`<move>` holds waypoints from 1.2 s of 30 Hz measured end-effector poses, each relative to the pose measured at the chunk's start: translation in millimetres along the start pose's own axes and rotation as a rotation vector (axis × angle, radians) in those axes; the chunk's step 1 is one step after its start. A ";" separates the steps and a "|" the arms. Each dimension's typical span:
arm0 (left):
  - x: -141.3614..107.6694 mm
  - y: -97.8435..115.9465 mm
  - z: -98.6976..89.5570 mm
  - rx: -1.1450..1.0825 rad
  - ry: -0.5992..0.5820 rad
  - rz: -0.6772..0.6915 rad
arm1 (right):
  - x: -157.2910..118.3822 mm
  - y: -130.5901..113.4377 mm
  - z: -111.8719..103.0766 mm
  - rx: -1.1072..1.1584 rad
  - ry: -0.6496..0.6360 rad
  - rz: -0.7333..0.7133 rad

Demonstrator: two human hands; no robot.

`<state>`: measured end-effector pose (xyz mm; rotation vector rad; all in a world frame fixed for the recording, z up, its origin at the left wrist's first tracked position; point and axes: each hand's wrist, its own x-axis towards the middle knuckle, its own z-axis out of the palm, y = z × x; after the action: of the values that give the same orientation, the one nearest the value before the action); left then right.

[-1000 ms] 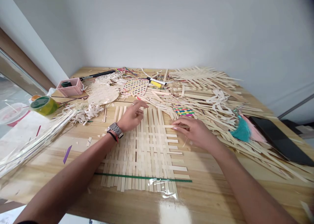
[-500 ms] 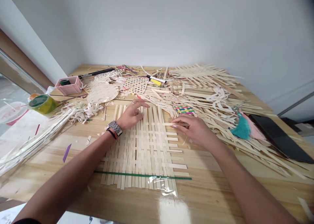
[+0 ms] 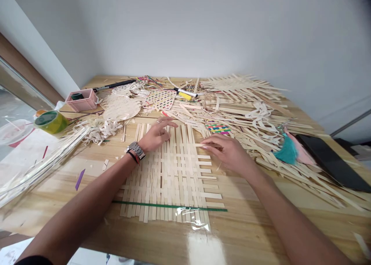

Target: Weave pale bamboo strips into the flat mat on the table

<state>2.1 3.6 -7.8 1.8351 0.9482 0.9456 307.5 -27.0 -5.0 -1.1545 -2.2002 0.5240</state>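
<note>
Left hand point(image 3: 155, 136) flat, open on bamboo weave point(image 3: 168, 176). Right hand point(image 3: 228, 153) pinches a strip point(image 3: 206, 145) at its right edge (little shifted from earlier).

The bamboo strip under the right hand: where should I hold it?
Pinch the flat bamboo strip near its right end, coming from the right like the right hand: that end sticks out past the woven mat, while the other lies on it.

Woven strip mat point(image 3: 169, 176) on wooden table point(image 3: 249, 226)

The right hand point(image 3: 230, 153) slightly farther left than before, nearer the woven bamboo mat point(image 3: 165, 176).
</note>
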 end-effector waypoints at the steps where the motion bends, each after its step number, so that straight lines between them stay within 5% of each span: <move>1: -0.1 -0.4 0.0 -0.011 0.000 -0.006 | 0.1 -0.4 0.5 0.000 0.003 -0.005; 19: 3.2 7.0 -4.4 -0.053 -0.013 -0.130 | -0.5 -3.4 2.6 -0.004 0.029 0.030; 25: 4.0 16.0 -10.9 0.039 -0.028 -0.094 | 0.2 -2.0 -0.8 -0.005 -0.001 0.031; 36: 3.1 -7.8 -10.8 0.360 0.106 -0.033 | -0.3 -0.8 -1.2 -0.009 -0.008 0.023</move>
<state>-7.8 12.7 -10.2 2.0737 1.2771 0.9031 307.9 -27.6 -3.7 -1.1862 -2.2004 0.5294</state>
